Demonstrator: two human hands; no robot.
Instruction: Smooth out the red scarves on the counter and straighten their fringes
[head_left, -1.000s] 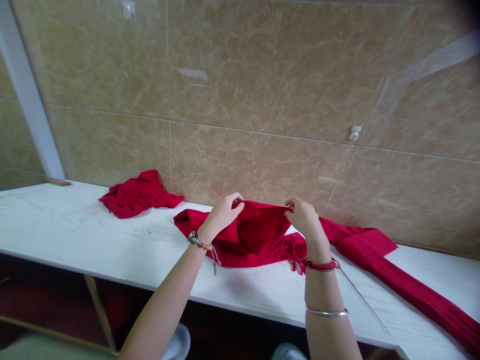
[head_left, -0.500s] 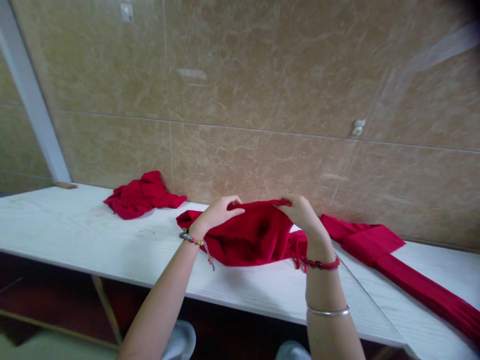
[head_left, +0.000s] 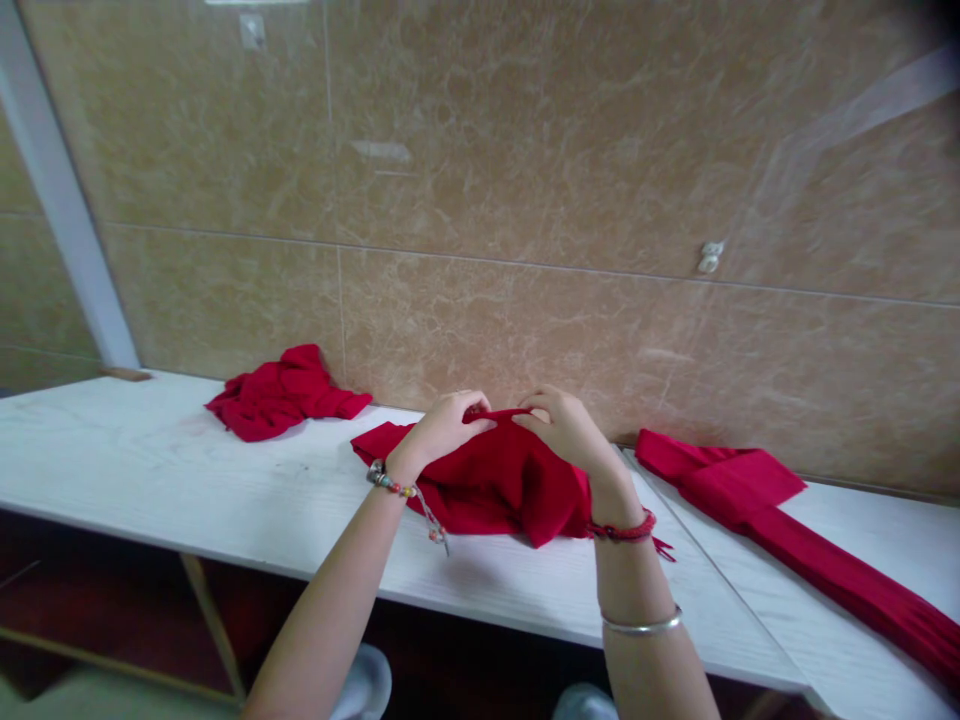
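Between my hands a red cloth (head_left: 487,485) is lifted by its upper edge, its lower part draped in folds on the white tabletop (head_left: 315,520). My left hand (head_left: 452,428) pinches that edge on the left, thumb in front and fingers curled behind. My right hand (head_left: 561,425) grips the same edge a short way to the right, thumb and fingers closed on it. Part of the cloth is hidden behind my forearms. Farther left lies a crumpled red cloth (head_left: 281,392), touched by neither hand.
A long folded red scarf-like cloth (head_left: 795,530) lies on the table to the right, beyond a seam in the top. A tan tiled wall (head_left: 525,200) rises right behind the table. Open shelving (head_left: 112,590) sits below the front edge.
My right hand has moved left along the cloth's upper edge, closer to my left hand. The raised edge between them is shorter. The other red cloths lie as before.
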